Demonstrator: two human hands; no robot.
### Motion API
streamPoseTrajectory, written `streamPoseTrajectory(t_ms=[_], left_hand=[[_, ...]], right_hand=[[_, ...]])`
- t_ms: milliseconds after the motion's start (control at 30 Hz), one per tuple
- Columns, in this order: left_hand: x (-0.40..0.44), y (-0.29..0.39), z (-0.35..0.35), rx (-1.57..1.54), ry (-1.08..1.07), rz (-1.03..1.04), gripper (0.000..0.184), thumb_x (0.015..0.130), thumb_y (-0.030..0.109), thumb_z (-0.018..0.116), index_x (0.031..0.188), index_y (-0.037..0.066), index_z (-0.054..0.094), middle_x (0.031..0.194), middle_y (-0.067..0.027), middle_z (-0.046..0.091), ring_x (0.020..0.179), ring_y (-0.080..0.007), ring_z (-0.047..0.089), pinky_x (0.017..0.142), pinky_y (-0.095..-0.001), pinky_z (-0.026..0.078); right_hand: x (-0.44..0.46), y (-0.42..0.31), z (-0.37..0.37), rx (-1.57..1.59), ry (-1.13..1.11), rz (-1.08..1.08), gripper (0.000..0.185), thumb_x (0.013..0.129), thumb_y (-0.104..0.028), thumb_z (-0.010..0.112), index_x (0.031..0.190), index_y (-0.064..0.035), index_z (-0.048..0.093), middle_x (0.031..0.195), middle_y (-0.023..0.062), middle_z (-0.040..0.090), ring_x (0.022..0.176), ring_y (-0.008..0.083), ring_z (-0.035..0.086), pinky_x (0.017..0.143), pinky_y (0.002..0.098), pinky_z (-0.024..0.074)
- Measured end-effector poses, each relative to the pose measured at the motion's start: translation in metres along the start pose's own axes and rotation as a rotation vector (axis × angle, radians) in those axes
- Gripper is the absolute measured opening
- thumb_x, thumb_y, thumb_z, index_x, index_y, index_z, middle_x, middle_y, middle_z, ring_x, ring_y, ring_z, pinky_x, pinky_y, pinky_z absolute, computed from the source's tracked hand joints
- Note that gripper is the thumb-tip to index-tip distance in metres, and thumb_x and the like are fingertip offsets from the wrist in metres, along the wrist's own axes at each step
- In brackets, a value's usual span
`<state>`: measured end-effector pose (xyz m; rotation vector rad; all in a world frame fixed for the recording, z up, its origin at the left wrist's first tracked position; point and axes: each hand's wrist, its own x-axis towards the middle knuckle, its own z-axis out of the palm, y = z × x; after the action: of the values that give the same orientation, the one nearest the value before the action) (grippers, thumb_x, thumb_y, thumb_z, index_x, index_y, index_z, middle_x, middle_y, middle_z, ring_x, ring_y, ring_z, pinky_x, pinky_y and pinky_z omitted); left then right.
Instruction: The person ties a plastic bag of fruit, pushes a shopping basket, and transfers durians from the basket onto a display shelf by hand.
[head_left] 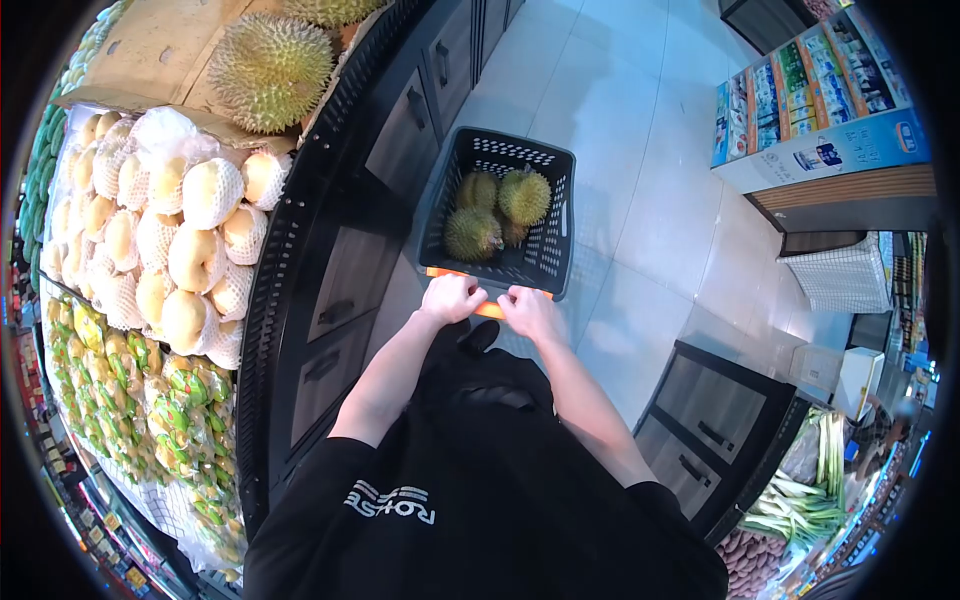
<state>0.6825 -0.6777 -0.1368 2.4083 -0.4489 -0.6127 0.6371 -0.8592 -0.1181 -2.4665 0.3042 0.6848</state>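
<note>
Fingers (471, 297) of both your hands curl closed around a bright orange, bar-shaped handle (490, 311), the left hand (449, 298) on its left part and the right hand (533, 312) on its right, with a short orange stretch showing between them. At six o'clock from your grip, your black short-sleeved shirt (480, 510) bears pale lettering across the front.

Just beyond the handle, at twelve o'clock, a dark grey rectangular plastic basket (515, 137) stands on the floor, its walls pierced with holes and slots. Inside it, spiky yellow-green durians (525, 196) lie bunched together; overlap hides their exact number. Pale, glossy floor tiles (620, 130) stretch away toward one o'clock.

From nine to eleven o'clock, a black display counter with grey wood-grain drawers (345, 275) runs alongside you. It bears pale yellow rounded fruits in white foam netting (195, 250) at ten, green-and-yellow produce in clear plastic bags (130, 385) toward eight, and a large spiky green durian (272, 72) by brown cardboard between ten and eleven. At four o'clock, a black cabinet with grey panels (705, 430) fronts long green-and-white leeks (800, 505) and purplish-brown tubers (752, 565). Farther off, at two o'clock, stands a blue-and-white display of printed packages (815, 100).
</note>
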Motion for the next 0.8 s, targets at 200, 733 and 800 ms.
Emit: streamPoseTrajectory(t_ms=[200, 733, 800], left_hand=[[0.018, -0.001, -0.007, -0.010, -0.021, 0.025, 0.031, 0.081, 0.034, 0.054, 0.073, 0.006, 0.065, 0.071, -0.0166, 0.066, 0.072, -0.0352, 0.066, 0.072, -0.0455, 0.052], [0.068, -0.006, -0.023, -0.022, -0.096, 0.050, 0.034, 0.084, 0.034, 0.050, 0.080, 0.006, 0.068, 0.077, -0.0194, 0.067, 0.078, -0.0367, 0.066, 0.077, -0.0479, 0.051], [0.071, -0.003, -0.028, -0.050, -0.093, 0.040, 0.034, 0.084, 0.034, 0.050, 0.080, 0.005, 0.068, 0.077, -0.0195, 0.067, 0.078, -0.0371, 0.066, 0.076, -0.0480, 0.052]], right_hand=[[0.016, 0.001, -0.004, 0.035, 0.072, 0.020, 0.039, 0.087, -0.043, 0.053, 0.084, -0.0075, 0.068, 0.083, 0.0177, 0.068, 0.083, 0.0376, 0.065, 0.075, 0.0471, 0.0504], [0.059, -0.002, -0.017, 0.081, 0.288, 0.082, 0.033, 0.083, -0.039, 0.058, 0.077, -0.0072, 0.066, 0.078, 0.0175, 0.067, 0.080, 0.0392, 0.064, 0.072, 0.0488, 0.0507], [0.063, -0.005, -0.022, 0.077, 0.265, 0.116, 0.033, 0.083, -0.040, 0.058, 0.078, -0.0079, 0.066, 0.079, 0.0166, 0.068, 0.080, 0.0379, 0.065, 0.072, 0.0475, 0.0516]])
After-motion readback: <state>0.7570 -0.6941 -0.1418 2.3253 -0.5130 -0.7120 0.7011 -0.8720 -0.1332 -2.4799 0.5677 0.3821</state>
